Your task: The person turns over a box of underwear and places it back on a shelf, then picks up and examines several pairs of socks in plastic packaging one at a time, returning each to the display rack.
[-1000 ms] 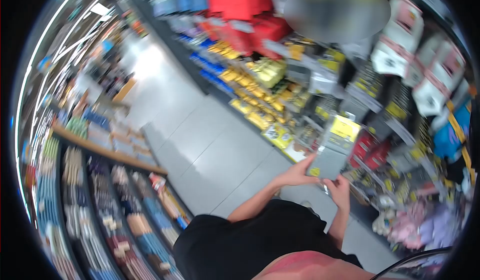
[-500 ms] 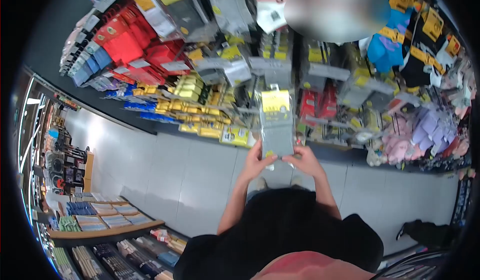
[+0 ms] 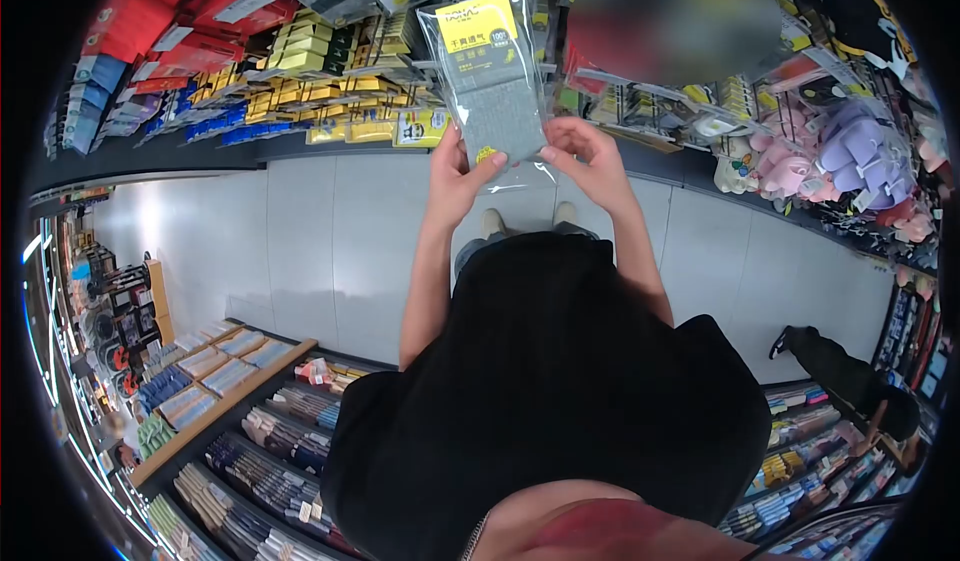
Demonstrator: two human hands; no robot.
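Note:
A clear plastic packet of folded grey fabric (image 3: 503,116) is held out in front of me, its yellow printed label at the top end and a hang tab above that. At the packet's lower left corner, my left hand (image 3: 459,174) is closed, thumb on the front and fingers behind. My right hand (image 3: 588,164) pinches the lower right side, its thumb against the plastic and its other fingers curled, partly hidden. Beyond the packet hang rows of yellow packets (image 3: 330,96) on the display rack.
Red packets (image 3: 165,26) hang at the upper left; pink and purple plush-looking items (image 3: 860,161) at the right. Behind me are shelves of folded packaged goods (image 3: 265,466) and a wooden-edged display (image 3: 225,401). Another person (image 3: 850,376) is at the far right. Grey floor tiles (image 3: 300,251) lie between.
My view has tilted down, so the packet and both hands appear higher and further left. Its label now faces me more clearly. Both hands still hold it.

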